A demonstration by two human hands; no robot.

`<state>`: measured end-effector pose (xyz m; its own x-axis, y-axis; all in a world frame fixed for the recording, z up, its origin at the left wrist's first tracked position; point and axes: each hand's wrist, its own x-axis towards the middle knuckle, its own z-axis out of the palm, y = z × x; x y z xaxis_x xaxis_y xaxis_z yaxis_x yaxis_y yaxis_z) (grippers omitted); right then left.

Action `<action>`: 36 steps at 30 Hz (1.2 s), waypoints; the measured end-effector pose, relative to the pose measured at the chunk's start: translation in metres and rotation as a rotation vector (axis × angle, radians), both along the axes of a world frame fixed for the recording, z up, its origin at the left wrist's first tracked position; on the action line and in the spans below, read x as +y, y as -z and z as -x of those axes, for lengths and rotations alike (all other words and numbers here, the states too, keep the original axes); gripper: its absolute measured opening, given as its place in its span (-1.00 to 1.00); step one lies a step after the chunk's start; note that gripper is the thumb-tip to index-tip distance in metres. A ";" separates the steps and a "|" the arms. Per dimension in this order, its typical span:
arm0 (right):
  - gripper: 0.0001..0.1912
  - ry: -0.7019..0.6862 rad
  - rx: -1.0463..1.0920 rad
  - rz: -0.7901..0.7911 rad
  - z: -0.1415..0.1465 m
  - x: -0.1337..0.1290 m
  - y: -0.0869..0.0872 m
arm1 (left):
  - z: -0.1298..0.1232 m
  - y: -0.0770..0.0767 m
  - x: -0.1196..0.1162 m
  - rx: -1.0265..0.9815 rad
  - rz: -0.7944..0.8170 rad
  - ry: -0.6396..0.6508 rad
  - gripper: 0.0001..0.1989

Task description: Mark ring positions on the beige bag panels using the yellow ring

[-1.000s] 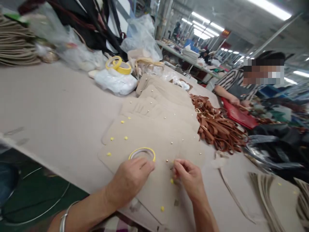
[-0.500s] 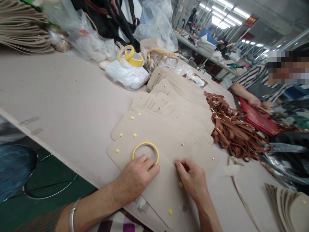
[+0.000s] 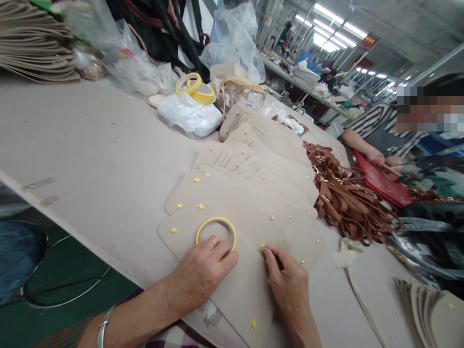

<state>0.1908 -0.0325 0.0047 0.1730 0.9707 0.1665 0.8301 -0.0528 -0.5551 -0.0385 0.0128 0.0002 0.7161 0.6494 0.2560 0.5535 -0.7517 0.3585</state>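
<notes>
My left hand [image 3: 205,270] is closed around the near edge of a roll of yellow tape [image 3: 198,231], which rests over a beige panel [image 3: 241,290]. Thumb and forefinger of my right hand [image 3: 288,278] pinch together at that panel's right edge, with a small yellow tape piece [image 3: 263,246] at their tips. More yellow bits stick to the panel near its corners, one [image 3: 253,325] close to me. Beyond it, overlapping beige panels [image 3: 250,191] fan out, some with small metal studs [image 3: 272,219].
Brown straps [image 3: 351,203] with metal clasps heap up at the right. A co-worker [image 3: 380,130] holds a red item [image 3: 380,179] beyond them. Two tape rolls [image 3: 203,94] lie on a white plastic bag [image 3: 190,116]. Beige stacks stand far left [image 3: 32,43] and near right [image 3: 424,309].
The yellow tape piece now shows at my right fingertips, at the panel's edge. My left hand keeps its hold on the tape roll. The whole view has shifted slightly.
</notes>
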 end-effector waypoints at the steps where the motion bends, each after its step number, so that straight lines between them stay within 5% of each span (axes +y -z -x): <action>1: -0.72 -0.008 -0.038 -0.024 0.003 0.001 0.001 | 0.000 0.000 0.000 0.004 0.002 -0.001 -0.95; 9: -0.75 0.031 -0.249 -0.005 0.018 0.018 -0.010 | 0.000 0.002 -0.005 -0.008 -0.031 -0.007 -0.94; 15: -0.81 -0.156 -0.127 0.191 0.007 0.006 -0.021 | 0.010 -0.007 -0.013 -0.196 -0.028 0.015 -0.82; 20: -0.82 -0.130 0.078 -0.081 0.020 -0.008 -0.032 | 0.011 -0.021 -0.013 -0.455 0.065 0.025 -0.75; 24: -0.82 -0.297 0.158 -0.303 0.043 -0.009 -0.044 | 0.005 -0.026 -0.012 -0.427 0.077 0.019 -0.56; 30: -0.75 -0.470 0.093 -0.348 0.052 -0.008 -0.041 | -0.002 -0.030 -0.015 -0.344 0.037 0.020 -0.64; 36: -0.82 -0.395 0.036 -0.433 0.051 -0.011 -0.032 | -0.008 -0.031 -0.016 -0.321 0.135 0.062 -0.74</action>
